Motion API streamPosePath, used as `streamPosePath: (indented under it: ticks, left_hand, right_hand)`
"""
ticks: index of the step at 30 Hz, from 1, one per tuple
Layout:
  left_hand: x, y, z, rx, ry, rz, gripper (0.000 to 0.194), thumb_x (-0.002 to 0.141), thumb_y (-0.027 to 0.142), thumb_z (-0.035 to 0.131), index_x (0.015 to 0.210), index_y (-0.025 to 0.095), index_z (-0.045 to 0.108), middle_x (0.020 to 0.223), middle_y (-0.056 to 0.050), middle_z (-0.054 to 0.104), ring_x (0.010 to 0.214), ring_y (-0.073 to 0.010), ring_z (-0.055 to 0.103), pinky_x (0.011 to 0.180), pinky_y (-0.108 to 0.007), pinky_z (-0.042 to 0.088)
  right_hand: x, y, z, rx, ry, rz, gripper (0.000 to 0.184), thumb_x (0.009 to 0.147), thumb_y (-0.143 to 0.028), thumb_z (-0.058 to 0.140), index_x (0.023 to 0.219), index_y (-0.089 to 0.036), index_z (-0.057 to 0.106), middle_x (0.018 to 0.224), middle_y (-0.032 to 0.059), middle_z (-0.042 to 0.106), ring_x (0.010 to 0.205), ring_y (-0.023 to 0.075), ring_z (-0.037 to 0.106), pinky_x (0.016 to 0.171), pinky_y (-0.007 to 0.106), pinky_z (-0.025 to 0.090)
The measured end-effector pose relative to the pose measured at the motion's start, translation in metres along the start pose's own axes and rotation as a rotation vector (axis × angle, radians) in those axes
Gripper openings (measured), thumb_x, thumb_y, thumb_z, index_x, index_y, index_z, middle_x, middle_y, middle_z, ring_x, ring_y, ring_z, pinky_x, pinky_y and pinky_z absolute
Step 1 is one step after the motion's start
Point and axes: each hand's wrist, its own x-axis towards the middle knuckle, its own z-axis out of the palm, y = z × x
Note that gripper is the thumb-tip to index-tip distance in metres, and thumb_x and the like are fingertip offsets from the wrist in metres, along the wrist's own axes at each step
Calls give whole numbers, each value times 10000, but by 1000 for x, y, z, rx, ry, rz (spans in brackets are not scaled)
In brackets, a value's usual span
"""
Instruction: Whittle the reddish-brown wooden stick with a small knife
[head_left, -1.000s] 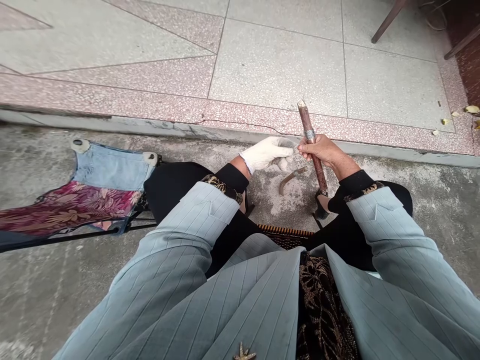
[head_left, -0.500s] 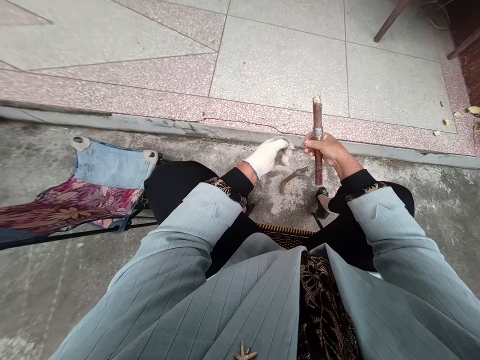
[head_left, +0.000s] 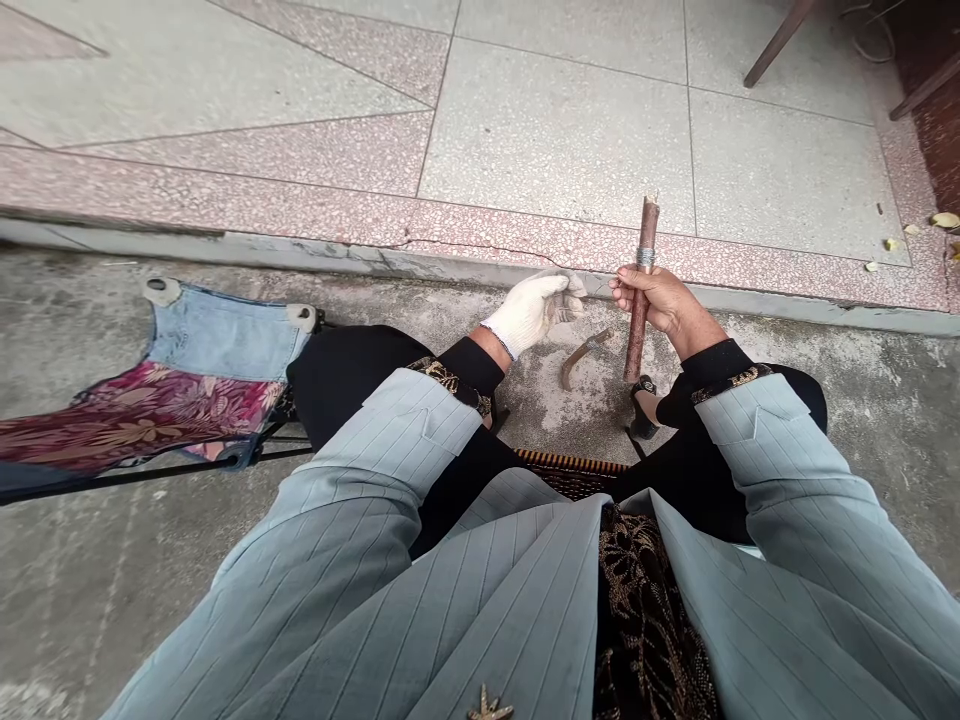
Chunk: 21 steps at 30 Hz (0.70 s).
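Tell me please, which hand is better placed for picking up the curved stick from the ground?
Probably the left: the gloved left hand is near the curved stick, though whether it holds something is unclear; the right hand grips the straight stick.

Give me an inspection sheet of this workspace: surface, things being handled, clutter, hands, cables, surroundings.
Surface: rough grey concrete ground, stained, below a raised tiled step.
Things: brown stick, slightly tilted, grey binding around it; shorter curved stick on the ground, also bound near one end.
Clutter: yellowish scraps on the step, far right.
Hands: right hand, bare, grips the brown stick; left hand, white-gloved, apart from it, fingers curled; whether it holds a thin strand is unclear.
Cables: thin loop at top right, possibly a cable; too blurred to tell.
Surroundings: denim-and-floral fabric seat at left; furniture leg at upper right.
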Motion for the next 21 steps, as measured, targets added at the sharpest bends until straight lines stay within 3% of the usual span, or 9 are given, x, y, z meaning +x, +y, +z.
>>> streamPosePath:
  ticks: [4, 6, 9, 12, 17, 21]
  left_hand:
    - [-2, 2, 2, 77, -15, 14, 76, 820, 196, 539, 864, 142, 570, 646, 18, 568, 519, -86, 550, 562, -251, 525]
    - [-3, 4, 3, 208, -65, 27, 176, 786, 159, 563, 961, 151, 581, 625, 45, 535, 515, -78, 532, 581, -242, 519]
    - [-6, 9, 3, 483, -163, 62, 298, 757, 126, 609, 1053, 161, 616, 714, 35, 567, 547, -57, 541, 585, -208, 493]
    - [-6, 13, 0, 634, -218, 97, 269, 789, 193, 652, 1055, 162, 642, 838, 1, 615, 570, -52, 552, 550, -192, 462]
    - [-1, 7, -5, 665, -168, 157, 235, 891, 360, 600, 988, 152, 651, 598, 26, 550, 512, -88, 540, 528, -202, 439]
    - [1, 0, -7, 606, -144, 196, 288, 932, 417, 531, 976, 156, 646, 553, 24, 557, 482, -97, 542, 530, -207, 436]
  right_hand:
    - [0, 0, 2, 17, -27, 3, 107, 854, -128, 700, 802, -148, 608, 699, 9, 702, 576, 95, 662, 508, 179, 541]
    - [1, 1, 3, 25, -29, -4, 106, 862, -123, 688, 796, -148, 609, 666, 0, 689, 552, 93, 651, 510, 183, 547]
    - [0, 1, 5, 10, -20, 7, 120, 889, -109, 643, 779, -141, 608, 636, 8, 686, 541, 96, 655, 541, 192, 570]
    - [-2, 0, 6, -2, -22, 16, 110, 897, -124, 638, 791, -138, 611, 660, 28, 706, 572, 109, 680, 570, 197, 585]
    - [-4, -3, 8, -38, -29, 33, 104, 899, -141, 639, 802, -138, 604, 697, 60, 726, 618, 135, 716, 576, 199, 591]
    - [-3, -3, 8, -48, -16, 9, 114, 911, -125, 608, 798, -126, 620, 727, 72, 735, 640, 143, 726, 564, 200, 589]
